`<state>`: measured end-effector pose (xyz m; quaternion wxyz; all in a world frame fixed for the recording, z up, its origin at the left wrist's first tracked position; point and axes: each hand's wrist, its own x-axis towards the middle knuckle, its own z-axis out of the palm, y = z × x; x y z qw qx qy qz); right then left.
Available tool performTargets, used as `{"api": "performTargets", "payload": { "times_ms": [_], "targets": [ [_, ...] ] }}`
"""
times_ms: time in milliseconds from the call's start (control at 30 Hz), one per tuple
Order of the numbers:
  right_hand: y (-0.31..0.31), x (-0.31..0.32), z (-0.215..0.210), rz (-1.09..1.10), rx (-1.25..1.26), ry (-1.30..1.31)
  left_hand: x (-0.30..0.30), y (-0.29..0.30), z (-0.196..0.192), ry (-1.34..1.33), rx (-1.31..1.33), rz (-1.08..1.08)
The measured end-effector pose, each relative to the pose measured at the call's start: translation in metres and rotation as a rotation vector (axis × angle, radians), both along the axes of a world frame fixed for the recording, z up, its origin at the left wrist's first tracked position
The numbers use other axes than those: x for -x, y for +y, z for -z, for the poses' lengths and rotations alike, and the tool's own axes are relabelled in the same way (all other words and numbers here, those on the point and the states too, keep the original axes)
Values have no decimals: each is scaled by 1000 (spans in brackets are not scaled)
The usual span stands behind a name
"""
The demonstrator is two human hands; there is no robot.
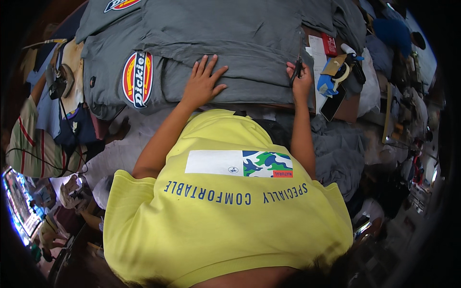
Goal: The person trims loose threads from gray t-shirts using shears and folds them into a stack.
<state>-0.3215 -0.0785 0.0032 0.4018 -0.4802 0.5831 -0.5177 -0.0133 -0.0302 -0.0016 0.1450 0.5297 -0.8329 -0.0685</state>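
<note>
Grey garments [230,29] lie spread across the table before me, one over another, with folds running sideways. A large red, yellow and blue patch [137,79] shows on the nearer garment at the left. My left hand [201,86] rests flat on that cloth, fingers spread, to the right of the patch. At the garment's right edge, my right hand [300,82] is closed around small black-handled scissors [297,69]. Their blades point away from me and lie against the grey cloth; the tips are hard to make out.
Right of the garments are a blue tape dispenser [332,79], a dark phone [332,103], a red box [329,44] and a white paper [317,46]. More grey cloth [336,153] hangs below the table's right side. At far left, a person's arm [41,86] reaches toward an iron [62,81].
</note>
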Motion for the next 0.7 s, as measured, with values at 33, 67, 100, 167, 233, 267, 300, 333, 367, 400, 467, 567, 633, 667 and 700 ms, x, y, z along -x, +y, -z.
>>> {"api": "performTargets", "payload": {
  "times_ms": [33, 67, 100, 167, 233, 267, 300, 333, 367, 400, 467, 567, 633, 667, 700],
  "targets": [
    [0, -1, -1, -2, -8, -1, -1, 1, 0, 2, 6, -29],
    [0, -2, -3, -2, -15, 10, -2, 1, 0, 3, 12, -57],
    [0, 0, -1, 0, -9, 11, -3, 2, 0, 6, 18, -82],
    [0, 2, 3, 2, 4, 12, -10, 1, 2, -7, 12, -112],
    [0, 0, 1, 5, -14, -38, -14, 1, 1, -17, 13, -144],
    [0, -1, 1, 6, -18, -48, -17, 2, 0, -23, 18, -160],
    [0, -2, 0, 8, -21, -57, -19, 2, -1, -28, 23, -176],
    [0, -2, -1, 10, -29, -50, -22, 1, -1, -47, 28, -198],
    [-1, -1, 1, 5, -17, -40, -26, 0, -1, -65, 33, -221],
    [-2, 0, 3, 0, -4, -28, -28, 0, -1, -82, 38, -242],
    [-2, 3, 7, 0, 10, -14, -34, -1, -2, -81, 67, -244],
    [-3, 1, 7, 2, 15, -9, -37, -4, -8, -58, 90, -259],
    [-4, 1, 9, 5, 22, -7, -37, -9, -13, -47, 134, -252],
    [-4, 2, 10, 9, 27, 57, -37, -16, -14, -46, 173, -238],
    [-6, 1, 10, 10, 35, 120, -38, -23, -15, -46, 214, -229]
  ]
}}
